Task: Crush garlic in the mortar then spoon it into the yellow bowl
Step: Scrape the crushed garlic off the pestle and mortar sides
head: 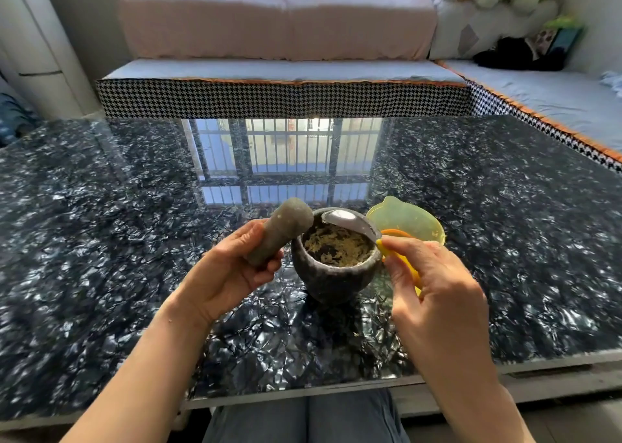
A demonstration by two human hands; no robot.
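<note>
Nearest, the right hand (434,281) pinches the yellow-handled spoon (350,223), its bowl over the mortar (335,264) (ready to scoop). Left of the mortar, the left hand (232,267) grips the pestle (279,230), lifted clear. Crushed garlic (336,244) lies inside; the yellow bowl (407,222) waits just behind, for a short transfer.

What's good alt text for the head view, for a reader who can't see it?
A person's right hand holds a yellow-handled metal spoon over a dark stone mortar of crushed garlic, while the left hand holds the stone pestle beside it. A yellow bowl sits just behind, on a glossy dark marbled table.
</note>
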